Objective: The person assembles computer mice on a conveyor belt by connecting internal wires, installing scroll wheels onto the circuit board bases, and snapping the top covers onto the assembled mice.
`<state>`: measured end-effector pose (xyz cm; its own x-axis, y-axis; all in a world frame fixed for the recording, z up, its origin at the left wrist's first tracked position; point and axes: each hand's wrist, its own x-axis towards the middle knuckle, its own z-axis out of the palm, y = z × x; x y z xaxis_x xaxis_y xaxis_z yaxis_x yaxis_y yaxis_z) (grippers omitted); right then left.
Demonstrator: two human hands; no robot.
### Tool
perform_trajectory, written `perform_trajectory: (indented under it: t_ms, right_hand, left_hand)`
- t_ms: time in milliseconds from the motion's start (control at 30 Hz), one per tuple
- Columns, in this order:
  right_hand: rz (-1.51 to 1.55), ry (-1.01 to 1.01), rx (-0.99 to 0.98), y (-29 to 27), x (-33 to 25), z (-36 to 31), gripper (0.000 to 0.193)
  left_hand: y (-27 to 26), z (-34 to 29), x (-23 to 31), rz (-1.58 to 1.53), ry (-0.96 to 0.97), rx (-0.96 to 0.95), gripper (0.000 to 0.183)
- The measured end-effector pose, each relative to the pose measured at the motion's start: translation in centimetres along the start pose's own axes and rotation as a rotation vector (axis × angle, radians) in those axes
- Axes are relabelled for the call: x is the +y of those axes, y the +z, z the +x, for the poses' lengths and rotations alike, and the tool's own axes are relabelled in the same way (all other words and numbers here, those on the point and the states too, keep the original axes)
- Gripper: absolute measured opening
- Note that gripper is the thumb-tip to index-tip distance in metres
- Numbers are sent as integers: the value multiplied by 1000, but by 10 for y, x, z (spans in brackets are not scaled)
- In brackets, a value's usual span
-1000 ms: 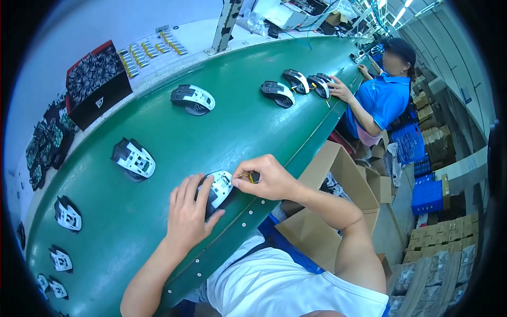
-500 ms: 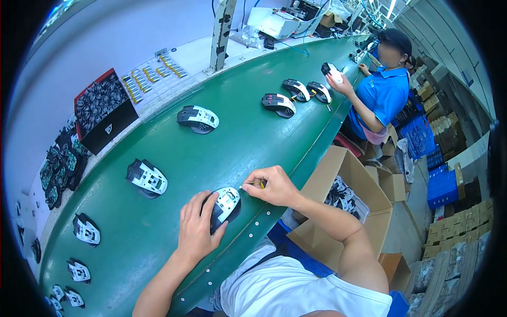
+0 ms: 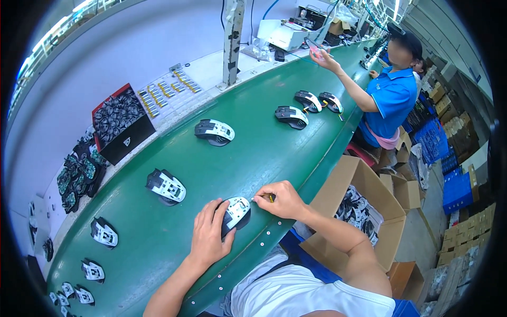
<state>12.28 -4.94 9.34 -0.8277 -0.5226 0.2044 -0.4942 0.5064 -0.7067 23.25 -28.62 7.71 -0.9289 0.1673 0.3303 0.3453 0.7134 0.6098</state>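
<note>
An opened computer mouse [image 3: 238, 207], white on its upturned side with a dark shell, rests on the green conveyor belt [image 3: 222, 174] in front of me. My left hand [image 3: 207, 235] is closed round its left side, fingers over the far edge and thumb on the near edge. Just right of the mouse, my right hand [image 3: 284, 201] pinches a small yellow-and-black part [image 3: 272, 197]. A pale tip sticks out from those fingers toward the mouse's end; whether it touches is too small to tell.
More mice, such as one to the left [image 3: 166, 186] and one farther off [image 3: 214, 132], lie along the belt. Beyond it stand a box of black parts [image 3: 124, 119] and rows of silver-and-yellow pieces [image 3: 169, 90]. A cardboard box [image 3: 391, 232] sits at right; a co-worker in blue [image 3: 393, 100] is ahead.
The whole view has shifted, so the scene sits farther right and lower. My hands keep their grips beside the mouse. The co-worker's raised hand has moved up and left.
</note>
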Motion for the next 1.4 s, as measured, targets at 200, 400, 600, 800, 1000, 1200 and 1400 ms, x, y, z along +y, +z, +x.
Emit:
perform_trajectory:
  t_ms: [200, 400, 600, 800, 1000, 1200, 1400]
  right_hand:
    - [-16, 13, -44, 0, -6, 4, 19]
    - [-73, -3, -123, -5, -14, 14, 19]
    - [-215, -39, -268, -4, -15, 36, 29]
    - [-351, 44, -273, -5, -22, 39, 27]
    - [-357, 71, -283, -4, -19, 42, 24]
    - [-407, 11, -215, -4, -7, 46, 22]
    - [-315, 14, -137, -3, -2, 46, 16]
  left_hand:
    - [1, -3, -2, -24, -3, 11, 78]
    - [4, -3, 1, 26, -35, 64, 85]
    - [1, -6, -6, 59, -68, 81, 82]
    - [4, -4, -5, 59, -65, 70, 81]
    - [3, -3, -8, 60, -53, 57, 81]
    - [2, 0, -8, 48, -52, 45, 81]
    - [3, -2, -12, 35, -42, 40, 80]
